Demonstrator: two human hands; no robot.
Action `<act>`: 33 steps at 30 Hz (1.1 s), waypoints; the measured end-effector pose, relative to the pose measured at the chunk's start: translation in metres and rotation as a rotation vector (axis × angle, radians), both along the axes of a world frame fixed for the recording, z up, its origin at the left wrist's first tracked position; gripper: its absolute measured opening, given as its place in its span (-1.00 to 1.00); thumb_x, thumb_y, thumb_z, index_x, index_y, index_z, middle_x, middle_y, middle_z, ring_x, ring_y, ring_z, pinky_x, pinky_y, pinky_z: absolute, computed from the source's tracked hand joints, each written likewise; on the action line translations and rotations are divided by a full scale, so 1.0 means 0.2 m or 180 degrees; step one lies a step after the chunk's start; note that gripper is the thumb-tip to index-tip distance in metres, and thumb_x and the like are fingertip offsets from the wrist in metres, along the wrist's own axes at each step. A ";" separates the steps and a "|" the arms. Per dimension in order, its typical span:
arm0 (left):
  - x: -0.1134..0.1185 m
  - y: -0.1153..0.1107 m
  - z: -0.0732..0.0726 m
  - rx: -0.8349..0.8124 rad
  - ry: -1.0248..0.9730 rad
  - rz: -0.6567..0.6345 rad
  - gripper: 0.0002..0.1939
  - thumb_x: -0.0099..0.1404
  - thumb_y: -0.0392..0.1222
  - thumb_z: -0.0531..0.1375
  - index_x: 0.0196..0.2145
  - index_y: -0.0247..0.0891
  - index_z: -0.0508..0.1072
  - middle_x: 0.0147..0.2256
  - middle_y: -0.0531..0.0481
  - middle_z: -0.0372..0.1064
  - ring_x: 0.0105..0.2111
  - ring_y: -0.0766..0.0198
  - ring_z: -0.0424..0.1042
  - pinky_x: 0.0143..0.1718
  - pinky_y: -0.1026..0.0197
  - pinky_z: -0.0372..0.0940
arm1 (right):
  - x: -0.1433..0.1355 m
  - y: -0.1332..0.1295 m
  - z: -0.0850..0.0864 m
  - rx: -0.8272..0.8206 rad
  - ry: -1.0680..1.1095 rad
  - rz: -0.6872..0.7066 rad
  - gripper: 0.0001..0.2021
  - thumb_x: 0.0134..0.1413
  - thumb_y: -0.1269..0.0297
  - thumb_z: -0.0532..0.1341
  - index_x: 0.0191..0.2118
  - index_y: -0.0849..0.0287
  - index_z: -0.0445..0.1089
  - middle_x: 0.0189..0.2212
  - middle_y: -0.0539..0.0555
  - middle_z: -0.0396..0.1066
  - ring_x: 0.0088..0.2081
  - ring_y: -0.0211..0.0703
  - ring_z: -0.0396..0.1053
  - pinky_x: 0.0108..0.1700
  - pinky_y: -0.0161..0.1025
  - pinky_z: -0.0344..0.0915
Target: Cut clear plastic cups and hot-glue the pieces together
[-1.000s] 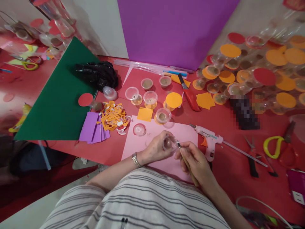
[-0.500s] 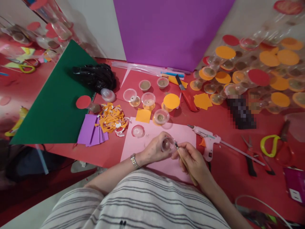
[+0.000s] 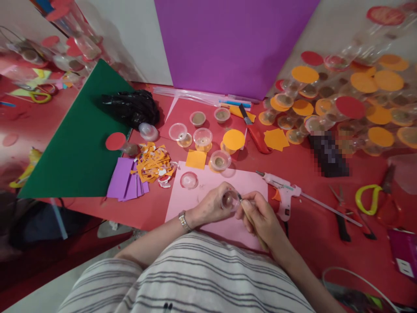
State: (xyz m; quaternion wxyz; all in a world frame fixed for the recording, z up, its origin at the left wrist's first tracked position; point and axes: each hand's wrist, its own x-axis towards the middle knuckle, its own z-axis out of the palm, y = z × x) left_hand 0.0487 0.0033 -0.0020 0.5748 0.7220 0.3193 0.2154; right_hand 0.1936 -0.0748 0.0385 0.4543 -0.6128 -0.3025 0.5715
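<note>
My left hand (image 3: pixel 215 202), with a metal watch at the wrist, is closed around a small clear plastic cup (image 3: pixel 227 200) tilted with its mouth toward me. In my right hand (image 3: pixel 259 213) is a slim wooden-handled tool (image 3: pixel 249 211), held like a pen. Its dark tip touches or almost touches the cup's side; the exact kind of tool is unclear. Both hands are above a pink sheet (image 3: pixel 250 178) on the red table. A clear round lid or cup with a pink rim (image 3: pixel 189 180) lies on that sheet, beyond my left hand.
Several clear cups (image 3: pixel 220 161) stand behind the sheet. To the right lie a glue gun (image 3: pixel 282 191), pliers (image 3: pixel 340 213) and scissors (image 3: pixel 369 200). A red-handled cutter (image 3: pixel 257 138) lies behind. Orange scraps (image 3: pixel 153 163) and purple paper (image 3: pixel 122 178) are left, by a green board (image 3: pixel 74 152). Stacked cups fill the right rear.
The tool's tip has shifted very slightly at the cup, and my right hand has moved a little with it. My left hand still holds the cup. The view has turned slightly.
</note>
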 end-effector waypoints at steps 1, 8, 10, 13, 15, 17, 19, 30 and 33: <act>0.00 0.00 0.00 -0.0008 0.0002 0.0012 -0.69 0.14 -0.28 0.26 -0.16 -0.25 0.31 -0.31 0.02 0.43 -0.42 0.35 0.39 -0.41 0.31 0.29 | 0.00 0.00 0.00 -0.0003 0.0001 -0.0005 -0.72 0.12 0.00 0.16 -0.31 0.08 0.14 -0.60 -0.13 0.39 -0.79 -0.44 0.12 -0.79 -0.49 -0.01; 0.00 0.02 0.04 0.0006 -0.0106 0.0227 -0.71 0.12 -0.28 0.26 -0.20 -0.25 0.28 -0.23 -0.05 0.44 -0.29 0.27 0.47 -0.27 0.22 0.37 | 0.01 0.00 0.04 -0.0222 0.0092 0.0001 -0.67 0.07 -0.05 0.18 -0.27 0.10 0.18 -0.58 -0.11 0.41 -0.80 -0.45 0.09 -0.79 -0.49 -0.04; 0.00 0.02 0.05 0.0005 -0.0122 0.0236 -0.72 0.13 -0.29 0.25 -0.20 -0.25 0.28 -0.24 -0.03 0.45 -0.31 0.27 0.47 -0.28 0.22 0.38 | 0.01 -0.01 0.05 -0.0269 0.0070 0.0028 -0.66 0.06 -0.07 0.18 -0.28 0.11 0.18 -0.58 -0.10 0.41 -0.80 -0.45 0.08 -0.80 -0.49 -0.06; 0.00 0.02 0.04 0.0031 -0.0055 0.0253 -0.72 0.12 -0.32 0.25 -0.20 -0.24 0.29 -0.26 -0.01 0.45 -0.33 0.28 0.46 -0.29 0.23 0.37 | 0.01 -0.01 0.04 -0.0286 0.0035 0.0054 -0.65 0.06 -0.07 0.18 -0.28 0.12 0.19 -0.57 -0.09 0.42 -0.80 -0.46 0.08 -0.80 -0.48 -0.07; 0.00 0.02 0.03 0.0081 -0.0019 0.0238 -0.72 0.11 -0.32 0.24 -0.21 -0.25 0.30 -0.27 0.00 0.44 -0.33 0.29 0.46 -0.30 0.24 0.37 | 0.01 -0.01 0.05 -0.0292 0.0038 0.0083 -0.66 0.06 -0.06 0.18 -0.30 0.12 0.20 -0.56 -0.08 0.42 -0.80 -0.46 0.08 -0.80 -0.48 -0.06; 0.00 0.02 0.03 0.0134 -0.0040 0.0211 -0.74 0.12 -0.33 0.23 -0.21 -0.25 0.30 -0.27 -0.01 0.44 -0.34 0.29 0.45 -0.31 0.24 0.36 | 0.01 -0.01 0.05 -0.0293 0.0061 0.0100 -0.67 0.06 -0.05 0.18 -0.31 0.12 0.20 -0.56 -0.08 0.42 -0.79 -0.46 0.08 -0.79 -0.48 -0.05; 0.00 0.02 0.04 0.0138 -0.0086 0.0204 -0.75 0.14 -0.33 0.21 -0.21 -0.25 0.30 -0.26 -0.02 0.45 -0.32 0.29 0.46 -0.29 0.24 0.36 | 0.01 -0.01 0.05 -0.0282 0.0103 0.0096 -0.68 0.07 -0.05 0.17 -0.32 0.13 0.20 -0.55 -0.08 0.43 -0.79 -0.47 0.08 -0.79 -0.48 -0.06; 0.00 0.02 0.03 0.0077 0.0043 0.0119 -0.75 0.15 -0.27 0.23 -0.19 -0.25 0.31 -0.28 -0.01 0.45 -0.34 0.29 0.44 -0.32 0.25 0.34 | 0.02 0.00 0.04 -0.0301 0.0078 0.0180 -0.68 0.06 -0.05 0.16 -0.34 0.11 0.18 -0.54 -0.07 0.43 -0.79 -0.45 0.07 -0.79 -0.46 -0.04; 0.00 0.02 0.02 0.0098 0.0047 0.0077 -0.74 0.14 -0.29 0.23 -0.19 -0.26 0.33 -0.28 -0.01 0.45 -0.35 0.30 0.43 -0.33 0.26 0.33 | 0.02 0.00 0.04 -0.0308 0.0075 0.0204 -0.68 0.06 -0.06 0.15 -0.33 0.11 0.18 -0.54 -0.07 0.43 -0.79 -0.45 0.07 -0.79 -0.45 -0.04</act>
